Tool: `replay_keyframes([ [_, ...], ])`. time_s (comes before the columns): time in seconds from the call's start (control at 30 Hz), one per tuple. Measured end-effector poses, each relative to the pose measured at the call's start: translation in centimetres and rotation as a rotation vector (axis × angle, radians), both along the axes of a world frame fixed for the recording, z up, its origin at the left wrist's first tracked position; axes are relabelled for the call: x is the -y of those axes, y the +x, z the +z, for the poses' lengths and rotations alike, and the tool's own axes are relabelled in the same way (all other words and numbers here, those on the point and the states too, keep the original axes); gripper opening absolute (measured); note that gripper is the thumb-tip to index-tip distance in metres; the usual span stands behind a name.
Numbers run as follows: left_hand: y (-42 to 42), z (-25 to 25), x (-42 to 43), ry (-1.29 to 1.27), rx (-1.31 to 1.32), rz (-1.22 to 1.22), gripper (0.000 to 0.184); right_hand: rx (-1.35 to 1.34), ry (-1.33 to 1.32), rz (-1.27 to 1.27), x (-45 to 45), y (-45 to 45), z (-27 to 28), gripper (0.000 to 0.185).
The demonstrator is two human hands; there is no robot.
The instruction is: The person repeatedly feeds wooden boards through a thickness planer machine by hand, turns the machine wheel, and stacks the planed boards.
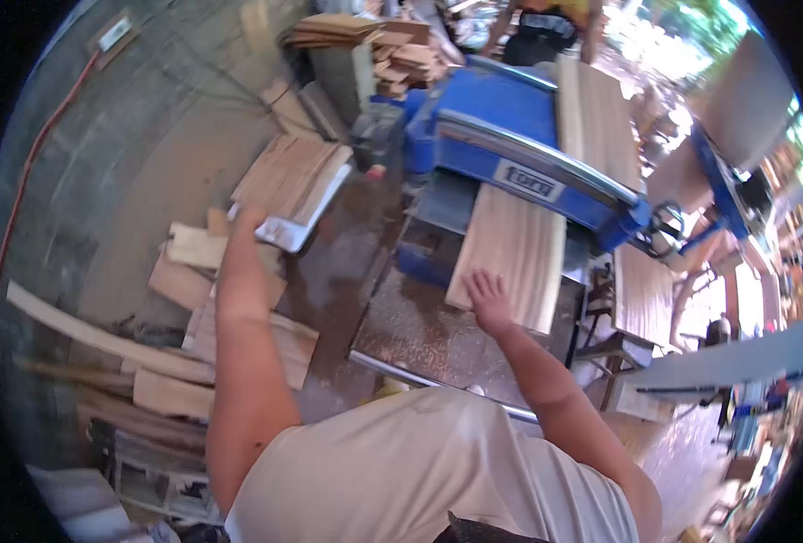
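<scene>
A wide wooden board (510, 253) lies on the bed of a blue thickness planer (501, 100), its far part under the machine's head. My right hand (487, 299) rests on the near end of this board, palm down with fingers spread. Off to the left, my left hand (249, 217) is at the near left corner of a stack of boards (284, 176) on a white-edged support. Its fingers are blurred, so their grip on the stack does not show.
Wood shavings (438, 317) cover the planer's near table. Loose offcuts (184, 281) and a long curved strip (103, 330) lie on the left. More wood is piled behind (411, 59). A person (546, 32) stands beyond the planer, near another board (596, 118).
</scene>
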State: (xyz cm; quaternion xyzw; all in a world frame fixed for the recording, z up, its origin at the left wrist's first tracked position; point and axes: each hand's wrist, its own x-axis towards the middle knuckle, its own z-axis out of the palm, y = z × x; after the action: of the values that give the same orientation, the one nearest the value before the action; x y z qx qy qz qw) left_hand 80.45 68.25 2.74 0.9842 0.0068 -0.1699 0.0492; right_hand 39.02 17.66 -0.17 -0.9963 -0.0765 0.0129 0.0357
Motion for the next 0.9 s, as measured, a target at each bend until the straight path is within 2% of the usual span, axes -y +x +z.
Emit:
replay_keyframes([
  [0.1, -3.6, 4.4, 3.2, -0.075, -0.045, 0.034, 0.039, 0.073, -0.086, -0.062, 0.2, 0.4, 2.0, 0.069],
  [0.13, 1.9, -5.4, -0.9, -0.323, 0.264, 0.173, 0.044, 0.038, -0.088, -0.043, 0.4, 0.8, 1.4, 0.071],
  [0.17, -1.3, -0.3, 1.8, -0.38, 0.154, -0.033, 0.049, 0.007, -0.094, -0.04, 1.2, 1.1, 1.1, 0.073],
  [0.2, -1.9, -0.6, 2.9, -0.401, 0.308, -0.089, 0.051, 0.009, -0.079, -0.055, 1.5, 1.0, 1.1, 0.07],
  [0.23, -3.0, 0.3, 3.3, -0.212, 0.28, -0.156, 0.049, 0.004, -0.057, -0.061, 1.5, 1.0, 1.3, 0.068],
  [0.27, -0.3, -2.5, 1.5, -0.028, 0.129, -0.103, 0.05, 0.023, -0.066, -0.11, 1.8, 1.1, 1.5, 0.068],
  [0.33, -0.7, -1.3, 1.9, -0.209, -0.054, 0.113, 0.065, 0.101, -0.056, -0.032, 2.0, 1.4, 1.8, 0.066],
  [0.37, -2.3, -0.7, 2.3, -0.424, 0.016, 0.316, 0.073, 0.104, -0.052, -0.055, 2.1, 1.5, 1.8, 0.066],
  [0.4, -2.5, -0.7, 2.0, -0.42, 0.015, 0.296, 0.073, 0.116, -0.068, -0.043, 2.3, 1.7, 1.9, 0.065],
  [0.47, -2.4, -1.2, 1.5, -0.477, 0.023, 0.347, 0.049, 0.126, -0.088, -0.039, 2.8, 2.1, 2.2, 0.064],
  [0.5, -3.0, -0.5, 1.7, -0.475, 0.02, 0.339, 0.049, 0.125, -0.08, -0.027, 2.8, 2.3, 2.3, 0.063],
  [0.57, -4.7, 0.9, 2.1, -0.516, 0.059, 0.366, 0.064, 0.122, -0.07, -0.018, 3.1, 2.6, 2.4, 0.063],
  [0.8, -6.2, 0.7, 1.4, -0.535, 0.072, 0.399, 0.076, 0.086, -0.099, -0.009, 4.5, 4.3, 1.6, 0.065],
  [0.9, -5.0, -0.8, 0.0, -0.511, -0.062, 0.454, 0.082, 0.041, -0.102, -0.071, 4.5, 4.9, 1.5, 0.067],
])
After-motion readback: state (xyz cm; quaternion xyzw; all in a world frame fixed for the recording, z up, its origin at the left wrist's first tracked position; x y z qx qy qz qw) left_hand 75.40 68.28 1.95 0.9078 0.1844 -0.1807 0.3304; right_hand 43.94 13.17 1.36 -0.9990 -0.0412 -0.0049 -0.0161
